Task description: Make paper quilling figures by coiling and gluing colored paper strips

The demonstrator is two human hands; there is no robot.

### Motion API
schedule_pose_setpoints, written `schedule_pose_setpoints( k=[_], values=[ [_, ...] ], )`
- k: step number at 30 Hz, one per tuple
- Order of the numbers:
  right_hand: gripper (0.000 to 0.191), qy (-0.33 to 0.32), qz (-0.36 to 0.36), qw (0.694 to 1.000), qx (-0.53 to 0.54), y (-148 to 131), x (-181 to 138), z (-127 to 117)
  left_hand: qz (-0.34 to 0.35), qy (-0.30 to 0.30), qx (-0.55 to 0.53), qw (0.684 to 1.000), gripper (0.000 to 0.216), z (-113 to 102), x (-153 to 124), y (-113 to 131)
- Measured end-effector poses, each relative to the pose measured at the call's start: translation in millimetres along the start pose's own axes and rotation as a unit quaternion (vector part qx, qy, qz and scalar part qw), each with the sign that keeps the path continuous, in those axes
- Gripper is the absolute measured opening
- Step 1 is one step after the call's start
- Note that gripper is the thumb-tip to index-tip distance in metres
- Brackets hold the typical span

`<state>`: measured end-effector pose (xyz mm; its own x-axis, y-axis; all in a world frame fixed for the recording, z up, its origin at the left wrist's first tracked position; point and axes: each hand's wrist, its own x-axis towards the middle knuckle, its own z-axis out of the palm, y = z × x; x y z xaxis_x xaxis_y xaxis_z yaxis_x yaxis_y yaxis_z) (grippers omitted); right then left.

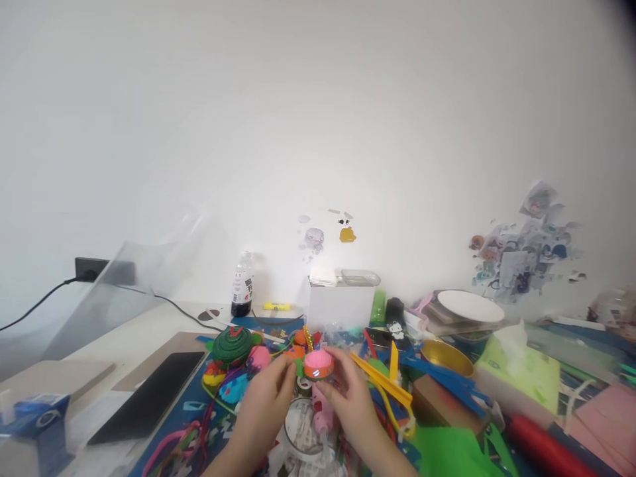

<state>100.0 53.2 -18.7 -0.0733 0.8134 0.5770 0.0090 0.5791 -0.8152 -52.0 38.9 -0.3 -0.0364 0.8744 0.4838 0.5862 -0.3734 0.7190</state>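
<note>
Pink piece (318, 358) held by right hand (350, 386), green bit (299, 367) by left hand (268, 392); judged light, best gripped by sides.

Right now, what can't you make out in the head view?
Head view: far side of the pink-and-orange piece, hidden by its own front.
Head view: exact contact of the left hand, covered by its own fingers.
Head view: small print on the bottle, too small.
Head view: wall stickers at right, blurred.
Head view: end of the red roll, cut by the bottom edge.
</note>
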Motion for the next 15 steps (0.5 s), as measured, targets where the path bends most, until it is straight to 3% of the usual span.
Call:
schedule_pose_setpoints(
  k=[15],
  values=[
    [0.038,-0.023,0.0,1.0,0.015,-3.6,-0.7,0.3,-0.025,-0.071,-0.178,0.981,0.03,0.1,0.5,-0.6]
  ],
)
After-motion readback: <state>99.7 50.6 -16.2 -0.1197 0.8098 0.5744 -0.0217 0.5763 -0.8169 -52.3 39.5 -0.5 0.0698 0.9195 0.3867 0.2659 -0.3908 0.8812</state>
